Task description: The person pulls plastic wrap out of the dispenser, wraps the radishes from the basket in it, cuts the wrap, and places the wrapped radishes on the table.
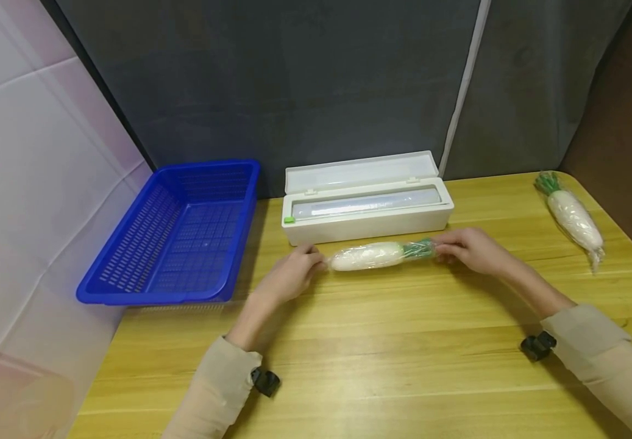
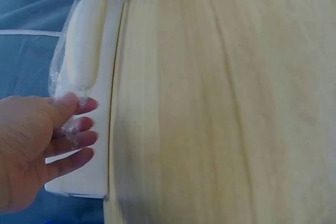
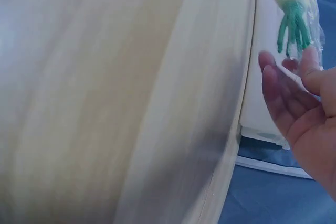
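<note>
Between the two hands a white radish (image 1: 367, 256) with green stalks is stretched level, wrapped in clear plastic film. My left hand (image 1: 292, 272) pinches the film at the root end; in the left wrist view thumb and forefinger meet on it while the other fingers are loosely bent. At the leafy end my right hand (image 1: 472, 249) pinches the film beside the green stalks (image 3: 295, 27). Just behind the radish stands a white film dispenser box (image 1: 367, 228), its lid (image 1: 362, 172) raised and a roll of film (image 1: 367, 203) inside.
A blue plastic basket (image 1: 153, 299) stands at the left of the wooden table (image 1: 381, 366). Toward the right edge lies another film-wrapped radish (image 1: 573, 216). A grey cloth (image 1: 272, 79) hangs behind the table, and a white sheet (image 1: 25, 183) lines the left side.
</note>
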Demonstrator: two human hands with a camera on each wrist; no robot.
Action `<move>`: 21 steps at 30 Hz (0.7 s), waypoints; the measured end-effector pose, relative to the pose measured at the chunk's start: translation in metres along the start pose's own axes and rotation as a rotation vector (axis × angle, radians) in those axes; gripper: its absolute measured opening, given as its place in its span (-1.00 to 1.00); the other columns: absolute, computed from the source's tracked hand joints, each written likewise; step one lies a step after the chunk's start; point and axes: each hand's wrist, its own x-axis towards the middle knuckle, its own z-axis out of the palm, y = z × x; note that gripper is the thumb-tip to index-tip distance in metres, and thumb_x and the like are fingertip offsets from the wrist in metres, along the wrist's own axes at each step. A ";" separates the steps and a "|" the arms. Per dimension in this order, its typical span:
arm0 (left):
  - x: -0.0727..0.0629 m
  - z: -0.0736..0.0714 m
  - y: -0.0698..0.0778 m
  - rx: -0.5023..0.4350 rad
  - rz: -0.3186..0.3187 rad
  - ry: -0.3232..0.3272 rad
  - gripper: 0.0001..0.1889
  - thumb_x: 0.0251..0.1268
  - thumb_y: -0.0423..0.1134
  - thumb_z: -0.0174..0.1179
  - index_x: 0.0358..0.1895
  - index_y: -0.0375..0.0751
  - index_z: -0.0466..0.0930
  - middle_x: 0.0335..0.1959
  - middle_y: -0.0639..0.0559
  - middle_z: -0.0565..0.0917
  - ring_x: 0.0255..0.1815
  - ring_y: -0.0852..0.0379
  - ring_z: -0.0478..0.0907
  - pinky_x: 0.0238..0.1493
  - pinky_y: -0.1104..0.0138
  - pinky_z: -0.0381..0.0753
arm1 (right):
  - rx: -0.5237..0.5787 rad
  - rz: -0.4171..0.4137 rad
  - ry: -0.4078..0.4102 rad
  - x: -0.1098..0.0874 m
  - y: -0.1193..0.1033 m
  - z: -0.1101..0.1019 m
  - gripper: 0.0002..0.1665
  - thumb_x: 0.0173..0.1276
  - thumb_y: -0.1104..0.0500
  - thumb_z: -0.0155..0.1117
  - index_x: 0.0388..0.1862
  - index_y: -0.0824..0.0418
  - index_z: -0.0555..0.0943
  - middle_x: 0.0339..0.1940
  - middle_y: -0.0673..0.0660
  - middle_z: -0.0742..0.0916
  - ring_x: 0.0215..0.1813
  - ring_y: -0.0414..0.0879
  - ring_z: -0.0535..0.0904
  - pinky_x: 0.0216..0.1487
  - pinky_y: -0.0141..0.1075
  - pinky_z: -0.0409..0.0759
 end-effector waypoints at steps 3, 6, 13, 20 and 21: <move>0.001 -0.003 0.002 -0.020 -0.025 -0.003 -0.83 0.54 -0.29 0.13 -0.13 -0.24 0.71 -0.27 -0.01 0.65 -0.27 0.09 0.61 -0.20 0.20 0.65 | 0.089 0.024 0.026 0.000 0.000 0.000 -0.69 0.48 0.42 0.16 0.12 0.53 0.62 -0.36 0.16 0.80 -0.39 -0.11 0.70 -0.33 -0.27 0.70; 0.001 -0.005 0.003 -0.050 -0.034 0.002 -0.83 0.53 -0.31 0.13 -0.12 -0.25 0.72 -0.30 -0.02 0.72 -0.32 0.10 0.64 -0.21 0.22 0.68 | 0.134 0.013 0.076 -0.001 0.000 0.000 -0.68 0.47 0.41 0.19 0.13 0.53 0.62 -0.39 0.17 0.79 -0.44 -0.16 0.68 -0.36 -0.27 0.69; -0.002 -0.006 0.003 -0.054 0.021 0.055 -0.85 0.47 -0.37 0.18 -0.09 -0.28 0.74 -0.37 0.02 0.64 -0.35 0.11 0.60 -0.25 0.23 0.67 | 0.307 -0.011 0.180 -0.002 0.000 -0.003 -0.65 0.43 0.44 0.23 0.18 0.48 0.61 -0.26 0.35 0.78 -0.38 -0.18 0.70 -0.30 -0.28 0.71; -0.003 -0.011 0.007 -0.113 -0.012 0.028 -0.70 0.58 -0.28 0.06 0.14 -0.37 0.66 -0.38 0.03 0.52 -0.42 0.16 0.44 -0.33 0.27 0.59 | 0.188 0.040 0.248 -0.003 -0.003 -0.004 -0.68 0.35 0.32 0.39 0.07 0.37 0.71 -0.12 0.31 0.78 -0.22 -0.34 0.67 -0.21 -0.50 0.64; -0.003 -0.012 0.007 -0.121 -0.010 0.030 -0.70 0.58 -0.28 0.05 0.14 -0.38 0.66 -0.38 0.03 0.51 -0.42 0.15 0.43 -0.34 0.28 0.57 | 0.148 0.040 0.254 -0.003 -0.003 -0.003 -0.67 0.32 0.31 0.43 0.06 0.35 0.73 -0.11 0.29 0.78 -0.22 -0.35 0.65 -0.22 -0.53 0.61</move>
